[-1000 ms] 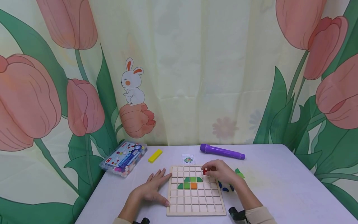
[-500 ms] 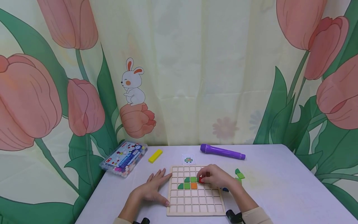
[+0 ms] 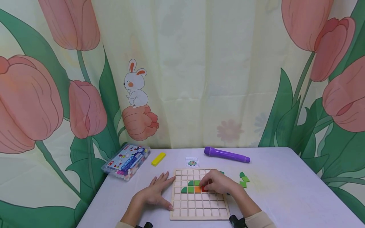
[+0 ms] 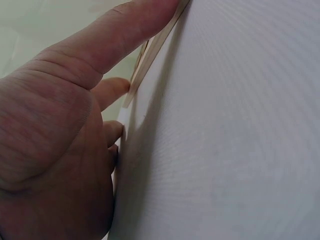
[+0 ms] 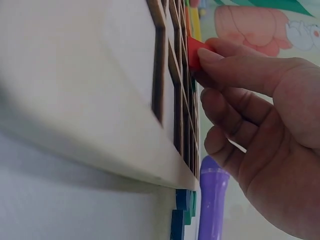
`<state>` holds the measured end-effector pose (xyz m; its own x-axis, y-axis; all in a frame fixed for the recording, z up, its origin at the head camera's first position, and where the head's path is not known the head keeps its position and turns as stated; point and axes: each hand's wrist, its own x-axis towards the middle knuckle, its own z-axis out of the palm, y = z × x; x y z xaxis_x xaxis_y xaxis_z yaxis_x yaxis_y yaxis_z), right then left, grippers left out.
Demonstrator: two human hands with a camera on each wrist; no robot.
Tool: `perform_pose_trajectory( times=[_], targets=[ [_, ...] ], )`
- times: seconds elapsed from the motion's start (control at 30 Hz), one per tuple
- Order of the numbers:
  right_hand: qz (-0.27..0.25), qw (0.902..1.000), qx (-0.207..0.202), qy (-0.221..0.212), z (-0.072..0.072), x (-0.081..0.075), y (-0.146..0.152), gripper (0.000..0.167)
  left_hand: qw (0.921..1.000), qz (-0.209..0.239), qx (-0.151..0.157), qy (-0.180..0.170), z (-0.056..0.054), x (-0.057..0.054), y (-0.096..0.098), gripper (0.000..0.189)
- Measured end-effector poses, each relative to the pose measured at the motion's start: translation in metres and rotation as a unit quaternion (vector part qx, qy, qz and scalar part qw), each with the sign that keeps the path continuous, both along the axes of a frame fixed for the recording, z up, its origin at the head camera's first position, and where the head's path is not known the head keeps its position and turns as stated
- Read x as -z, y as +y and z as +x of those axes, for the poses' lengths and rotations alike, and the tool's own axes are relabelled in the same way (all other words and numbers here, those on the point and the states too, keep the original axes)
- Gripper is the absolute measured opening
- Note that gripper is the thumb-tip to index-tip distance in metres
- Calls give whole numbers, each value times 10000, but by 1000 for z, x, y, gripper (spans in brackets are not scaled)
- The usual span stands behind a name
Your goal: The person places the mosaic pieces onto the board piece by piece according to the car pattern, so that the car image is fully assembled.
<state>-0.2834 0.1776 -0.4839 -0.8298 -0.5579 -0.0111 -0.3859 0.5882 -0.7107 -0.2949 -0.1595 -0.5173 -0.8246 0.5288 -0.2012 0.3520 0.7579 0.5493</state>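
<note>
My right hand [image 3: 218,181] pinches a red square tile [image 5: 194,53] between thumb and fingers, right at a cell of the wooden grid board [image 3: 199,212]. Just left of that cell sits an orange tile [image 3: 197,189], with green square tiles [image 3: 190,189] and rounded dark green tiles [image 3: 183,189] in nearby cells. At the board's left edge my left hand [image 3: 154,192] lies with fingers spread, thumb and a fingertip touching the frame. The left wrist view shows its thumb [image 4: 115,37] along the wooden edge. Part of the grid is hidden under my right hand.
Loose green tiles [image 3: 244,179] lie right of the board, and blue tiles [image 5: 178,220] sit by its right edge. Behind it are a small pattern card [image 3: 192,162], a purple microphone-shaped object [image 3: 227,155], a yellow bar [image 3: 158,159] and a plastic case [image 3: 126,161].
My right hand has carried the red tile left and toward me, from the board's upper right area to the cell beside the orange tile. The left hand has stayed in place.
</note>
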Motion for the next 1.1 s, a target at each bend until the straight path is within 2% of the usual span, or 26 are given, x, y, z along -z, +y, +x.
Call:
perform_pose_trajectory(
  times=[0.53, 1.1],
  targets=[
    [-2, 9999, 12, 143, 1, 1, 0, 17, 9999, -40, -94, -83, 0, 2, 1, 118],
    [437, 9977, 111, 500, 2, 1, -1, 17, 10000, -22, -71, -39, 0, 2, 1, 119]
  ],
)
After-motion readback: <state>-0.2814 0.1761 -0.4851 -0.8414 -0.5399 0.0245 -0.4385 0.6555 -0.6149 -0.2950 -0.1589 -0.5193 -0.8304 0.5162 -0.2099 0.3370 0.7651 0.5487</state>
